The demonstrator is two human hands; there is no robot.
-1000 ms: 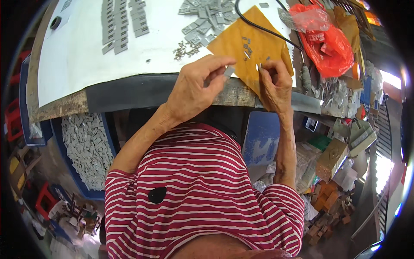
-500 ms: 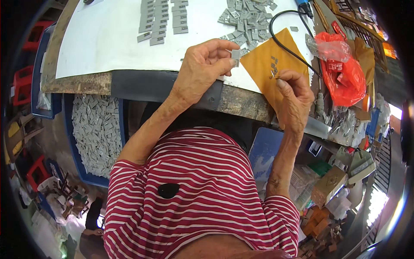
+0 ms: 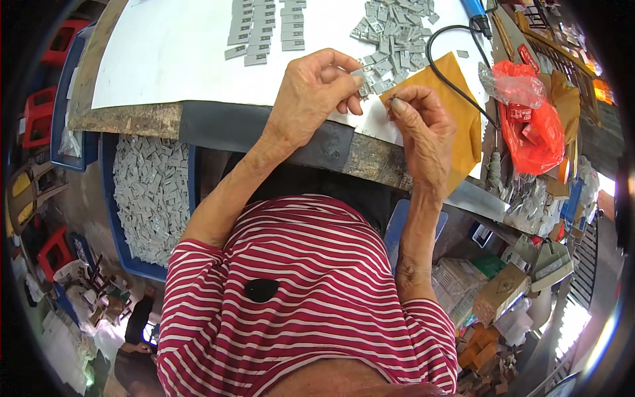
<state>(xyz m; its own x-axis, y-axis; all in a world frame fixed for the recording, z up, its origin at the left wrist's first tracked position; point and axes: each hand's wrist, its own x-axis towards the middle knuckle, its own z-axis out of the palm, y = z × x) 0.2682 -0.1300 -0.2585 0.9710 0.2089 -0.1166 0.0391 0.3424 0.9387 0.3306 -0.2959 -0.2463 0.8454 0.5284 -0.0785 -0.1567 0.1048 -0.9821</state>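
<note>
Near the table's front edge, my left hand (image 3: 307,99) is closed in a pinch on a small grey flat piece (image 3: 360,74), mostly hidden by the fingers. My right hand (image 3: 423,135) faces it, thumb and forefinger pressed together over something tiny that I cannot make out. Beneath the right hand lies a yellow-brown sheet (image 3: 456,86); the hand hides part of it. Beyond both hands is a loose heap of grey flat pieces (image 3: 390,36) on a white sheet (image 3: 165,59). More grey pieces stand in neat columns (image 3: 259,33) farther left.
A blue tool (image 3: 475,12) with a black cable (image 3: 433,41) lies at the back right. Beside the sheet is a red plastic bag (image 3: 536,132). Below the table's left side, a blue crate (image 3: 122,255) holds many grey pieces. Boxes (image 3: 506,291) are stacked at lower right.
My right hand has moved left and up from over the small metal bits on the yellow-brown sheet, closer to my left hand. My left hand keeps hold of the grey piece.
</note>
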